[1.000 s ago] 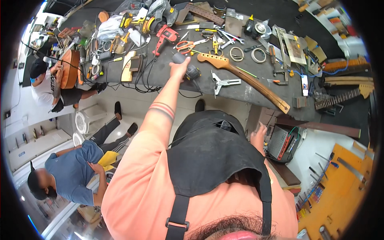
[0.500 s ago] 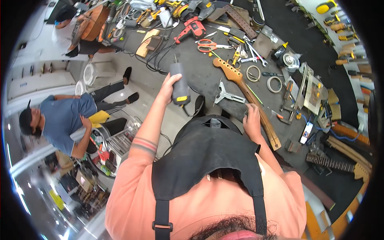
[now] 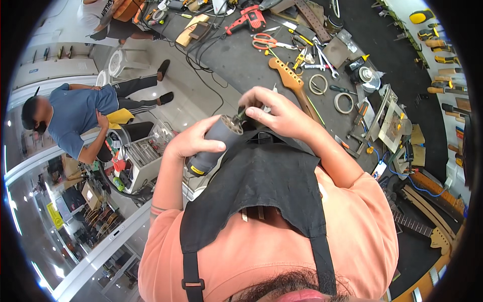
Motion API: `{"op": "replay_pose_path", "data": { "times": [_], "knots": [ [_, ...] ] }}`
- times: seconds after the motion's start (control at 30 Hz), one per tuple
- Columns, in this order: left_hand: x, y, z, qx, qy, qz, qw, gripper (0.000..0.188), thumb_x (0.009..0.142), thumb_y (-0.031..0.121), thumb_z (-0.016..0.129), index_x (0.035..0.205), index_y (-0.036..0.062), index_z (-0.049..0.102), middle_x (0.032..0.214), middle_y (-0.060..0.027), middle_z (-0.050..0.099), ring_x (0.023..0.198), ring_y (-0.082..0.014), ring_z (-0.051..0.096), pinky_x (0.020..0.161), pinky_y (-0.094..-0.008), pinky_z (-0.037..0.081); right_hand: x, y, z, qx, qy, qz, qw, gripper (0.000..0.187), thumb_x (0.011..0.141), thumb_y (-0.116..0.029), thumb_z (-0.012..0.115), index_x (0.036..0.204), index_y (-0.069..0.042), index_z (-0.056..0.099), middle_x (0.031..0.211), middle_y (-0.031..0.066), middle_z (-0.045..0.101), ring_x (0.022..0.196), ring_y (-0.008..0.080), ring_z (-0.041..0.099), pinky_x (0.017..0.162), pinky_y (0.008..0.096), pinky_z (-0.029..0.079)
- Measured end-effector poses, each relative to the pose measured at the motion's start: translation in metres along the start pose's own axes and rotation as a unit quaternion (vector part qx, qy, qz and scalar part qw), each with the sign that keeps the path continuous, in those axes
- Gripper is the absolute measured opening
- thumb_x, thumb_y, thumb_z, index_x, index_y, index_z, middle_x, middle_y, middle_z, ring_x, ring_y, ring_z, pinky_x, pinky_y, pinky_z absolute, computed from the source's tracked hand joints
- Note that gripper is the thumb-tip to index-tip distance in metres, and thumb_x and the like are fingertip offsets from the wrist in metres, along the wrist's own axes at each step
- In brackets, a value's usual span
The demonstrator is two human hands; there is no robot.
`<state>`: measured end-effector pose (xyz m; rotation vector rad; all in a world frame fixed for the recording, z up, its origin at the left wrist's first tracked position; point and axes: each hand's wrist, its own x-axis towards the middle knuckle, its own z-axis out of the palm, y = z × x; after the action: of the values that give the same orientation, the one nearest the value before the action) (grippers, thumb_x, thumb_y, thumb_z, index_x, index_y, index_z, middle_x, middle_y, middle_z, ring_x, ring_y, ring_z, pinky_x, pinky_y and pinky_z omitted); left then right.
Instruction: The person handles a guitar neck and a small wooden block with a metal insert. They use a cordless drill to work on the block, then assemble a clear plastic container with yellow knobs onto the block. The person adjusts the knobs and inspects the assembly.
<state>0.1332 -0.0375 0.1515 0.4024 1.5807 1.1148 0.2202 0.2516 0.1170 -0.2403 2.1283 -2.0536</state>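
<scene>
dark counter [image 3: 236,63], far and right, bearing a guitar neck [image 3: 301,93]; left hand [image 3: 190,140] clamps its fingers on the grey power tool [image 3: 223,135]; right hand [image 3: 274,111] curls fingers at its far end, closure unclear.

You wear this view on your head: it comes from the left one of two fisheye cameras set side by side, pointing down your front. Your apron [image 3: 246,189] spreads large below the middle, close to the lens; your left hand [image 3: 191,139] and right hand [image 3: 274,108] come near the centre. The tabletop [image 3: 241,65] lies beyond, slanting from the top toward your right. The lens sweeps wide, taking in a blue-shirted co-worker [image 3: 83,116] on your left and wall tools [image 3: 445,60] far right, inside a dark curved rim.
</scene>
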Motion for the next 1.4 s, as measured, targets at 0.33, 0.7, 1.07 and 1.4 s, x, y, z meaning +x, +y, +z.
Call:
{"op": "replay_pose_path", "data": {
  "times": [0.33,0.7,1.07,1.4],
  "knots": [
    [0.02,-0.023,0.031,-0.04,-0.147,-0.071,0.986,0.085,0.086,0.037,0.086,0.155,-0.0018,0.056,0.142,-0.0117,0.068,0.128,-0.0204,0.062,0.112,-0.0358,0.048,-0.06,0.026,-0.012,-0.302,0.004,-0.213,0.929,0.022,0.087,-0.008,0.079,0.108,-0.013,0.073,0.101,0.0054,0.066,0.095,0.0295,0.067,0.085,0.0432,0.052],
    [0.031,-0.008,0.036,-0.04,-0.153,-0.103,0.982,0.08,0.087,0.035,0.083,0.153,-0.0012,0.057,0.139,-0.0118,0.068,0.125,-0.0202,0.062,0.109,-0.0358,0.05,-0.074,0.037,-0.009,-0.355,0.044,-0.199,0.912,0.016,0.088,-0.011,0.075,0.103,-0.01,0.071,0.101,0.0052,0.066,0.099,0.0268,0.065,0.092,0.0416,0.05],
    [0.021,-0.006,0.042,-0.007,-0.132,-0.105,0.986,0.078,0.088,0.036,0.082,0.152,-0.0011,0.058,0.137,-0.013,0.069,0.123,-0.0213,0.063,0.109,-0.0359,0.05,-0.075,0.035,-0.003,-0.24,0.04,-0.16,0.957,0.012,0.095,-0.009,0.078,0.104,-0.008,0.069,0.104,0.0088,0.068,0.108,0.0327,0.067,0.103,0.0463,0.05],
    [0.011,-0.001,0.051,0.036,-0.106,-0.076,0.991,0.073,0.089,0.038,0.083,0.146,-0.0003,0.06,0.13,-0.0117,0.07,0.117,-0.0206,0.064,0.105,-0.0352,0.051,-0.064,0.018,-0.002,-0.279,0.002,-0.107,0.954,0.016,0.101,-0.019,0.069,0.095,-0.005,0.066,0.095,0.0125,0.067,0.101,0.0336,0.068,0.096,0.0471,0.049]
  ]
}}
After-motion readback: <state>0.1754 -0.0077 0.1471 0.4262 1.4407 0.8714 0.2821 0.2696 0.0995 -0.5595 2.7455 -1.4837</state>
